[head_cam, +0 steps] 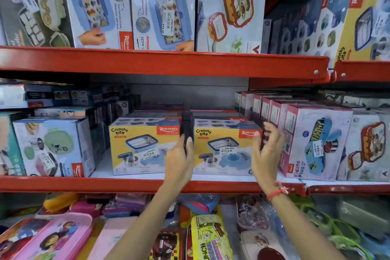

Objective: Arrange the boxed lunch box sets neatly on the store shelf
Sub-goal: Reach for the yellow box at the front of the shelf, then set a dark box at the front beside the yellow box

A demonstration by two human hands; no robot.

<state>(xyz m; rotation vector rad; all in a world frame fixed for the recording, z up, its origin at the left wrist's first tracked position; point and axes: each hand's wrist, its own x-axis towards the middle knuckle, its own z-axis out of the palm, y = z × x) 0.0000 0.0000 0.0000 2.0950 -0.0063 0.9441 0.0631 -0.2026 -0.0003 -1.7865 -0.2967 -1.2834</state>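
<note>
While left hand and right hand flank right Crunchy Bite box, fingers extended and gripping nothing, an uneven push could skew it into Kidzee Plus box.

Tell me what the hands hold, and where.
The right Crunchy Bite box: left hand presses its left side, right hand its right side.

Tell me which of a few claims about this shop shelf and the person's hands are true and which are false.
1. The left hand and right hand flank the right Crunchy Bite box. True.
2. The shelf edge is blue. False: it is red.
3. A red thread bracelet circles the right wrist. True.
4. The left Crunchy Bite box touches the right one. False: a dark gap separates them.
</note>
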